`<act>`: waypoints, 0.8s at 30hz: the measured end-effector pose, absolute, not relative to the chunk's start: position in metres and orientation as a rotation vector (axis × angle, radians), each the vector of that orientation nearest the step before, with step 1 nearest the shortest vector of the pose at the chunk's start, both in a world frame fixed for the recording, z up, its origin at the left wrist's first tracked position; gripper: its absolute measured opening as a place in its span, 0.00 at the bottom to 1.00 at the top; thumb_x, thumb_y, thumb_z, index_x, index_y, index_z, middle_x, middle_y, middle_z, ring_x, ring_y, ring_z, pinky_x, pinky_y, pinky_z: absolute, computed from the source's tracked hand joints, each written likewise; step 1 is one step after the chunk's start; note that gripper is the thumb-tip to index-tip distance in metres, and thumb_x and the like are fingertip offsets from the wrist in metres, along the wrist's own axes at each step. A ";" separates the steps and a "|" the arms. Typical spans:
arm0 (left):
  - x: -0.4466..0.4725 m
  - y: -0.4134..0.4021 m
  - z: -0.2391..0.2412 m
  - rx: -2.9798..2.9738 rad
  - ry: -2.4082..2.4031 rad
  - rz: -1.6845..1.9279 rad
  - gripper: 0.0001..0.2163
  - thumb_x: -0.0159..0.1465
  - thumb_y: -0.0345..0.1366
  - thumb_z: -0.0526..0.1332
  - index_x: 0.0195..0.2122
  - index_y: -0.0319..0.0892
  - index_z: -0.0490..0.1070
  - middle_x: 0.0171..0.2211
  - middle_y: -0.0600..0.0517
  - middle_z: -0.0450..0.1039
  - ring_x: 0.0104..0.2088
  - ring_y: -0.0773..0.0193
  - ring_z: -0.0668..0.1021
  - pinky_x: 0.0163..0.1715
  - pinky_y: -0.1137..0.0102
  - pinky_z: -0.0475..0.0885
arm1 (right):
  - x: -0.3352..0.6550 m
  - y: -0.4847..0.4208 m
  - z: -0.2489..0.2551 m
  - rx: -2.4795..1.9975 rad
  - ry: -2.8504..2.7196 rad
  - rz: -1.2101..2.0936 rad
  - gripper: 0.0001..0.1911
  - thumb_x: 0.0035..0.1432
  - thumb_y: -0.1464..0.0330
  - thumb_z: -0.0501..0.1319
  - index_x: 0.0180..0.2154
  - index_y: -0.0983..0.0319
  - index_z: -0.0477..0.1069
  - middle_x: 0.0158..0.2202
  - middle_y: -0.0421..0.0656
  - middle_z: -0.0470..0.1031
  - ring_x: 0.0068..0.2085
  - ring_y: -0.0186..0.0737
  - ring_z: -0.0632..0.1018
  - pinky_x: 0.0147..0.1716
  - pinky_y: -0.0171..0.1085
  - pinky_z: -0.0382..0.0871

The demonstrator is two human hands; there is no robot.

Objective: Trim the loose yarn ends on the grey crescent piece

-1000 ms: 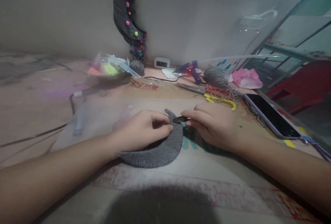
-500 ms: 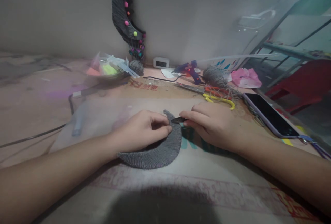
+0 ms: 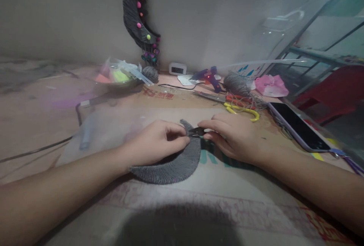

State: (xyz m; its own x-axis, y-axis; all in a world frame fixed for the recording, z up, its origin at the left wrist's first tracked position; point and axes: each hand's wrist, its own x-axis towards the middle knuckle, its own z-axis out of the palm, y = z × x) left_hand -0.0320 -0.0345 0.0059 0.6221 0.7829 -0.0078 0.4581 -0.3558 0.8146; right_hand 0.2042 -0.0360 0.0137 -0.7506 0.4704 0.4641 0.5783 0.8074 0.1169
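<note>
A crescent moon wrapped in grey yarn (image 3: pixel 173 172) lies on the board in front of me. My left hand (image 3: pixel 157 140) is closed on its inner edge, thumb and fingertips near the upper part, and hides some of it. In my right hand (image 3: pixel 233 136) are small dark thread snips (image 3: pixel 196 132), held between thumb and forefinger. Their pointed blades lie over the crescent's upper end, close to my left fingertips, and stand slightly apart. Whether a strand lies between the blades is too small to tell.
Behind my hands lie yellow-and-red-handled scissors (image 3: pixel 241 109), grey yarn (image 3: pixel 237 83) and a glue gun (image 3: pixel 209 77). A phone (image 3: pixel 298 126) sits at the right. A bowl (image 3: pixel 116 83) with glue sticks stands back left. A finished-looking grey crescent with pompoms (image 3: pixel 132 20) hangs on the wall.
The snips' blades have spread apart, and my right thumb and forefinger have opened a little with them. My left hand and the crescent have hardly moved.
</note>
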 end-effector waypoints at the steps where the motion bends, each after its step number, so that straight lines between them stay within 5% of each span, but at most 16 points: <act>1: -0.032 -0.034 0.006 2.008 0.978 0.491 0.12 0.64 0.39 0.55 0.27 0.40 0.71 0.23 0.57 0.65 0.27 0.69 0.67 0.27 0.75 0.61 | 0.204 -0.036 0.014 -0.791 -2.567 -0.349 0.11 0.66 0.66 0.53 0.45 0.64 0.71 0.30 0.43 0.72 0.32 0.37 0.71 0.30 0.35 0.56; 24: -0.032 -0.035 0.006 2.092 0.979 0.476 0.12 0.64 0.37 0.55 0.23 0.40 0.66 0.21 0.58 0.62 0.26 0.71 0.65 0.26 0.76 0.59 | 0.199 -0.037 0.023 -0.761 -2.598 -0.463 0.14 0.67 0.67 0.52 0.40 0.66 0.75 0.25 0.43 0.71 0.28 0.38 0.68 0.28 0.36 0.55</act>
